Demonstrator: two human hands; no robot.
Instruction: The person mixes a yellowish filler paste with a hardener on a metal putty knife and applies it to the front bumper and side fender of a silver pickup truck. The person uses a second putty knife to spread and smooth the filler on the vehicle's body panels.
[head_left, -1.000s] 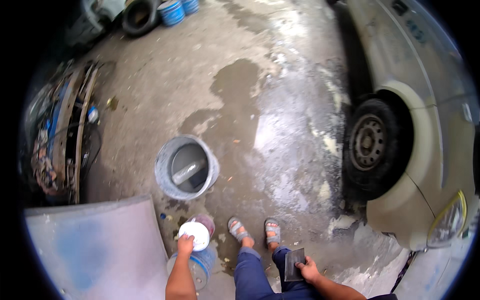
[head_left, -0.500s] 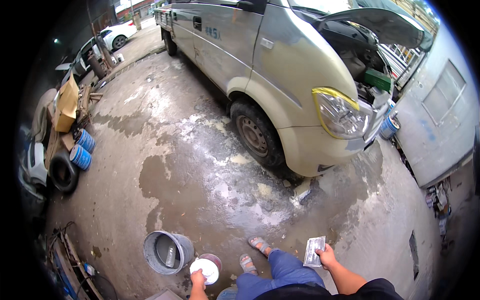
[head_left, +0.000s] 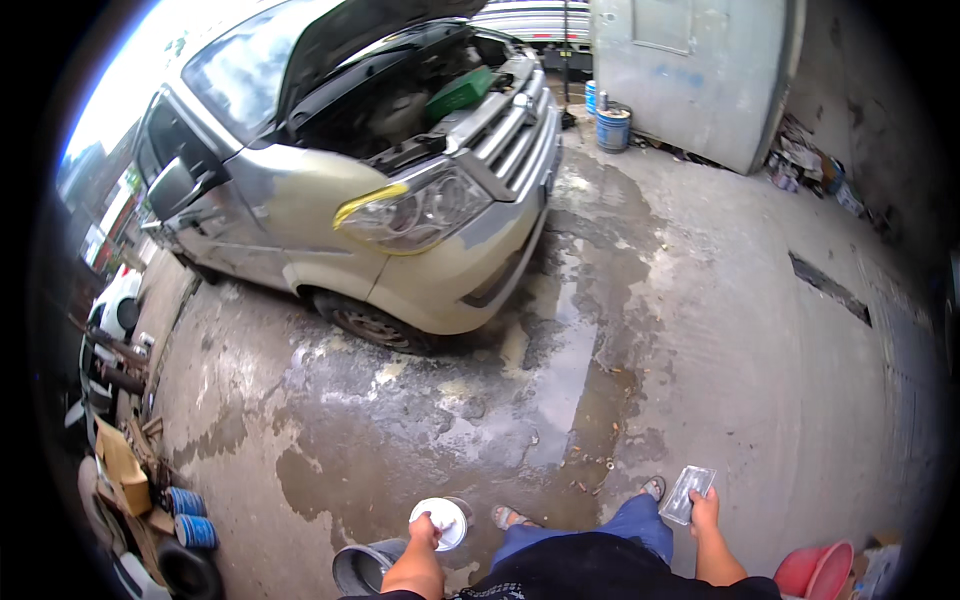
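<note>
My left hand (head_left: 428, 530) is closed at the near edge of a small round tub (head_left: 455, 522) with a white top. Whether the fingers grip its rim or a handle is hard to see, as is whether the white is a lid or contents. On the right, my right hand (head_left: 706, 508) grips a flat, rectangular, greyish plate (head_left: 688, 494) by its side, thumb on top; its exact kind does not show. A grey bucket (head_left: 355, 568) stands on the floor beside my left forearm, which partly covers it.
A silver van (head_left: 330, 225) with its hood up and yellow tape (head_left: 368, 204) above the headlight stands ahead. Wet patches mark the concrete floor (head_left: 680, 300). Blue cans (head_left: 195, 531) and a tyre (head_left: 190, 570) lie left; a red basin (head_left: 815, 572) is at lower right.
My view has swung right and up toward the van's front. I have stepped forward past the grey bucket; the tub moved along with my left hand, and the plate stays in my right hand.
</note>
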